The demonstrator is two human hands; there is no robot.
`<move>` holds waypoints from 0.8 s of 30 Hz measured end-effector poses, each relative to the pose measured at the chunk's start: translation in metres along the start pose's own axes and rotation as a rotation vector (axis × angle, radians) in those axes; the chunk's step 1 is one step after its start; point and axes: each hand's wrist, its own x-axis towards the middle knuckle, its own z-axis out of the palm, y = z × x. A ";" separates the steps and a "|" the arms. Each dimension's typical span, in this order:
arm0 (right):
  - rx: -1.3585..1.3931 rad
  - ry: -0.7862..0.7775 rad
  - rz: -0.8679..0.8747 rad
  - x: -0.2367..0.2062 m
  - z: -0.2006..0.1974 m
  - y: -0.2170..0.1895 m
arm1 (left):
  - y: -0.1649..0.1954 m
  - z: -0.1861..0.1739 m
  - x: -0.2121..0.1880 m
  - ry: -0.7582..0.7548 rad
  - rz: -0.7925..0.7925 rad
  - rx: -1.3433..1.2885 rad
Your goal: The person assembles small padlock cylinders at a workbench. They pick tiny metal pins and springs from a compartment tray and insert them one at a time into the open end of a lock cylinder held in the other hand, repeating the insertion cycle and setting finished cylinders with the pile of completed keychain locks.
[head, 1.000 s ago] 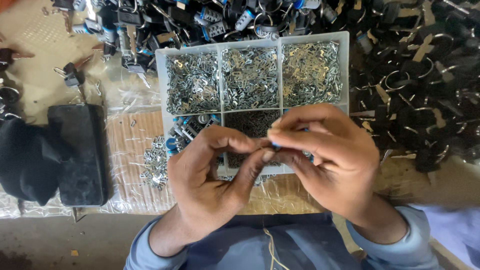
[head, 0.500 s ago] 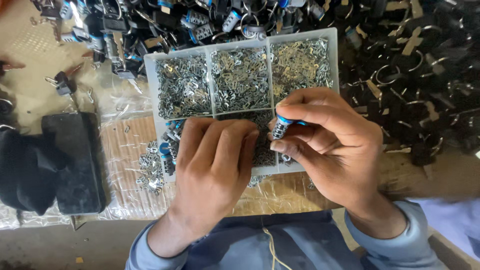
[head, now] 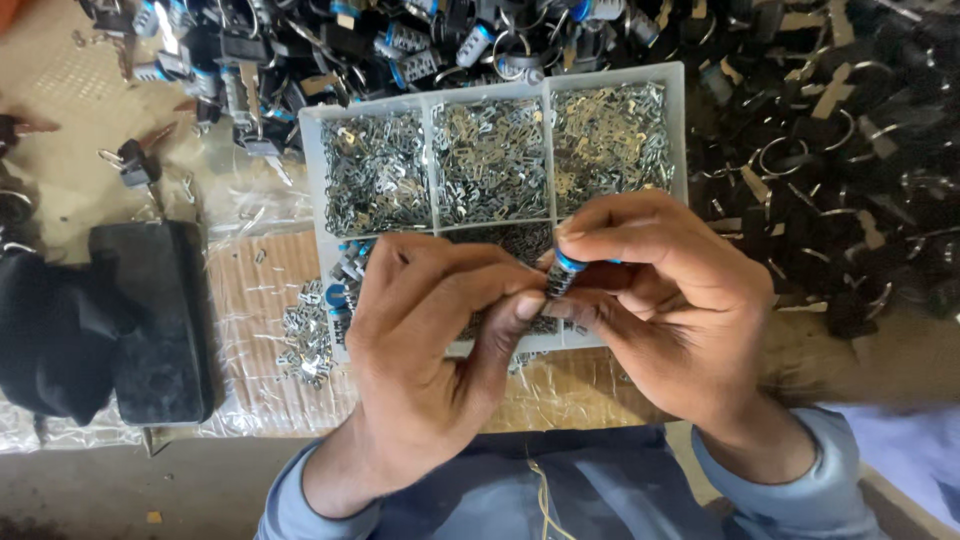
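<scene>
My right hand point(head: 665, 295) pinches a small cylindrical lock part point(head: 562, 275), metal with a blue ring at its top, and holds it upright. My left hand point(head: 430, 330) meets it from the left, fingertips touching the part's lower side. Both hands hover over the front row of a clear plastic compartment box point(head: 312, 150). Its three back compartments are full of small flat silver metal pieces point(head: 490, 160). More blue-ringed cylinders point(head: 345, 270) lie in the front-left compartment, partly hidden by my left hand.
A big heap of black padlock bodies, key rings and keys point(head: 820, 150) fills the back and right. A black pouch point(head: 155, 320) and dark cloth point(head: 50, 340) lie at the left. Loose silver pieces point(head: 305, 340) lie on plastic-wrapped cardboard beside the box.
My hands parted, then came together again around the blue-ringed cylinder, now held upright in my right fingers. The view has shifted slightly downward.
</scene>
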 end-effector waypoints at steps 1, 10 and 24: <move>0.023 -0.002 0.000 -0.001 0.000 0.000 | 0.001 0.001 0.000 0.007 -0.014 -0.004; 0.067 -0.003 0.028 -0.004 0.002 -0.001 | 0.002 0.000 0.001 -0.004 -0.044 -0.011; -0.225 0.009 -0.087 0.003 0.005 -0.004 | 0.001 0.002 0.001 -0.014 -0.026 0.036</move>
